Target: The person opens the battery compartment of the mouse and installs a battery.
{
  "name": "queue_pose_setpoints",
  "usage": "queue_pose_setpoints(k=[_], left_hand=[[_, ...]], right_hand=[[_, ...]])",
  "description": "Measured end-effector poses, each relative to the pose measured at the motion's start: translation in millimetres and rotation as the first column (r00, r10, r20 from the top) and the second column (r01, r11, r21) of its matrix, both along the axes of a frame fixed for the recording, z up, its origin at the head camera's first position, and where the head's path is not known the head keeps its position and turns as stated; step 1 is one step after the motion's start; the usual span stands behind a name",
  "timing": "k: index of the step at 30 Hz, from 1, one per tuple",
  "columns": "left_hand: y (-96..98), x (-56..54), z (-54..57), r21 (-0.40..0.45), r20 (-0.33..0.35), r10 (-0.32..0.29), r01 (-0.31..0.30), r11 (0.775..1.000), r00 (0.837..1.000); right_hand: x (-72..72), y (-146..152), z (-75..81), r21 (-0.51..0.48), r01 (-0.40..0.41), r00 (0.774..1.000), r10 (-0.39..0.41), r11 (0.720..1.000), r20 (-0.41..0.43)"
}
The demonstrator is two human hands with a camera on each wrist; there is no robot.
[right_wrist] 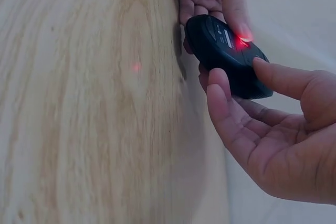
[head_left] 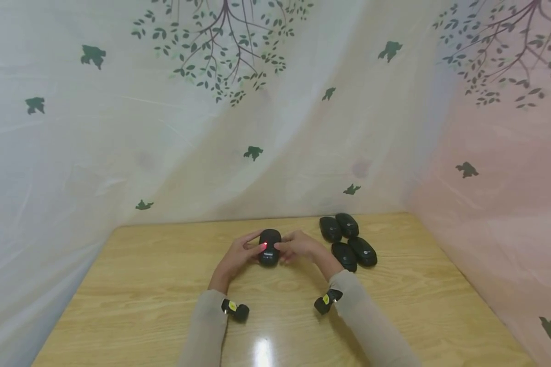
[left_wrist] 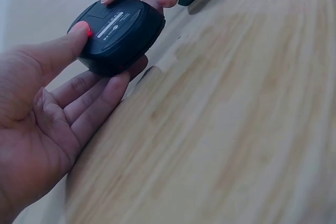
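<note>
Both hands hold one black computer mouse (head_left: 270, 254) above the table, its underside turned up with a pale printed label showing. From the left, my left hand (head_left: 238, 256) grips it, the thumb on the underside and the other fingers beneath. A red light glows at the left thumb's tip, seen also on the mouse (left_wrist: 123, 32) in the left wrist view. My right hand (head_left: 303, 245) pinches the opposite side, with its thumb on the edge of the mouse (right_wrist: 231, 69) and its fingers curled below.
Several more black mice (head_left: 362, 251) lie grouped on the wooden table (head_left: 142, 285), just right of my right hand. Behind the table hangs a pale curtain (head_left: 188, 153) printed with leaves and birds. A wrist camera (head_left: 236, 310) is strapped over the left sleeve, another (head_left: 327, 302) over the right.
</note>
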State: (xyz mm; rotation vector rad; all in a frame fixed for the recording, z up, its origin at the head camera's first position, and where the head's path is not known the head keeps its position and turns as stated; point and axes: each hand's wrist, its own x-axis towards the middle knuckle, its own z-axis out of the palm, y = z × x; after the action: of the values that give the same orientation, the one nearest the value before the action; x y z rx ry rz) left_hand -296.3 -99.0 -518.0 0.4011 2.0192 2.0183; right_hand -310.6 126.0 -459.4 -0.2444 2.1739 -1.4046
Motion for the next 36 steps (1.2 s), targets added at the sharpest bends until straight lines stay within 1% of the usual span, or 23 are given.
queue_pose_setpoints(k=[3,6,8,10,12,16,20,24,28,31,34,36], left_hand=[[1.8,1.1,4.3,-0.019,0.01,-0.021,0.022,1.0,1.0],[4.2,2.5,8.6,-0.054,0.003,-0.064,0.064,0.996,0.998],[6.0,4.1,10.6,-0.084,0.003,-0.083,0.083,0.993,0.997],[8.4,5.4,12.9,-0.117,-0.018,-0.101,0.099,0.988,0.995],[11.0,6.6,16.7,-0.15,-0.033,-0.106,0.1,0.984,0.994],[14.9,10.9,29.8,-0.208,-0.066,-0.092,0.076,0.975,0.994],[17.3,15.6,46.3,-0.24,-0.102,-0.07,0.044,0.97,0.992],[22.1,16.5,61.9,-0.278,-0.162,-0.073,0.026,0.96,0.984],[27.6,16.9,76.0,-0.346,-0.213,-0.077,-0.002,0.938,0.974],[32.2,17.2,83.1,-0.391,-0.24,-0.082,-0.019,0.92,0.967],[38.1,17.7,88.8,-0.41,-0.269,-0.082,-0.037,0.911,0.96],[42.6,17.9,91.9,-0.416,-0.292,-0.066,-0.065,0.907,0.954]], right_hand=[[-1.2,4,1.9,-0.015,-0.007,1.0,0.008,1.0,0.017],[-0.9,10,4.1,-0.02,-0.024,1.0,0.024,1.0,0.007],[1.1,14,4.2,-0.026,-0.029,1.0,0.029,0.999,0.0],[3.1,18,4.3,-0.034,-0.038,0.999,0.038,0.999,-0.006],[4.7,22,4.8,-0.048,-0.045,0.999,0.045,0.998,0.0],[6.2,29,7.3,-0.079,-0.066,0.998,0.067,0.995,0.008],[9.3,34,14.7,-0.111,-0.079,0.997,0.08,0.991,0.009],[14.2,40,26.6,-0.13,-0.066,0.998,0.067,0.989,0.007],[20.7,45,40.2,-0.125,-0.078,0.997,0.076,0.989,-0.026],[25.1,50,48.3,-0.12,-0.071,0.997,0.068,0.99,-0.03],[27.4,56,53.6,-0.124,-0.059,0.998,0.056,0.99,-0.023],[27.2,60,56.1,-0.13,-0.054,0.998,0.05,0.99,-0.027]])
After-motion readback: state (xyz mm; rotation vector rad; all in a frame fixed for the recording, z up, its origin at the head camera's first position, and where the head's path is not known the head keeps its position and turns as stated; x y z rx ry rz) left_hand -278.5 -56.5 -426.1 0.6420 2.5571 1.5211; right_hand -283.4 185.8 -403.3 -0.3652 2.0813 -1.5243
